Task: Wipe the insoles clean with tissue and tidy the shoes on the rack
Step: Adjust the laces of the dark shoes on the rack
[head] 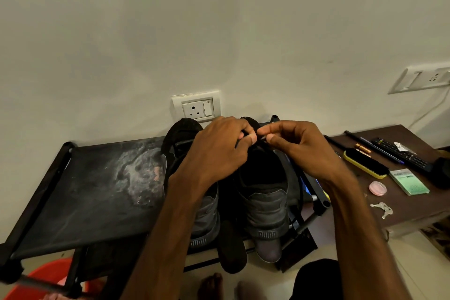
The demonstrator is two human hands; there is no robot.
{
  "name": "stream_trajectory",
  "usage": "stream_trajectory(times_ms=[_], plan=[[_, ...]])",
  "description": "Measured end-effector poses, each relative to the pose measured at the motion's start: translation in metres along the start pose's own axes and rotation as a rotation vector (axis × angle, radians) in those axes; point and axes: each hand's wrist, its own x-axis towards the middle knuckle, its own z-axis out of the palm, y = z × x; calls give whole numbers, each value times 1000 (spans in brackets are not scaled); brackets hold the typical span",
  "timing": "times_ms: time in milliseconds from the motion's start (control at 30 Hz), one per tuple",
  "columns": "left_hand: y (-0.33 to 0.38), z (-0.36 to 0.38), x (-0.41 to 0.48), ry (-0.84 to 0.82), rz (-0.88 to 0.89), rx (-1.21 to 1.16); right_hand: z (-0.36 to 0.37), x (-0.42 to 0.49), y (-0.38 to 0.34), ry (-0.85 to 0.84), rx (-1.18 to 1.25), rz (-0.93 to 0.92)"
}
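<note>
One wide-angle view looks from the person's head, forward and steeply down, facing a plain pale wall [219, 19] that fills the upper half of the frame. The black fabric-topped shoe rack [85, 190] lies close beneath the lens across the lower half, with the dark grey sneakers [265, 209] at lower centre. Both forearms enter from the bottom edge, and the left hand [219, 151] and right hand [302, 151] meet at mid-frame. A brown wooden surface [401, 204] runs off the right edge.
</note>
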Motion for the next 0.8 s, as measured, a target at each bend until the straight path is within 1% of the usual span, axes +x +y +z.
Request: stream_trajectory(times_ms=[133, 267, 333, 433, 533, 600, 700, 800], plan=[[1, 0, 1, -52, -58, -74, -2, -5, -9, 34, -100, -56], [6, 0, 1, -100, -126, -64, -1, -10, -22, -34, -197, -68], [5, 1, 2, -109, -160, -55, 2, -11, -25, 3, -247, -54], [3, 4, 3, -104, -185, -127, 7, -9, -27, 102, -363, -34], [-1, 5, 5, -69, -194, -192, 12, -9, -28, 119, -430, -43], [-5, 6, 7, -32, -184, -204, 16, -8, -26, 78, -425, -29], [-8, 8, 7, -4, -179, -199, 20, -7, -24, 18, -294, 37], [-7, 9, 8, 5, -186, -188, 15, -9, -28, 63, -174, 23]])
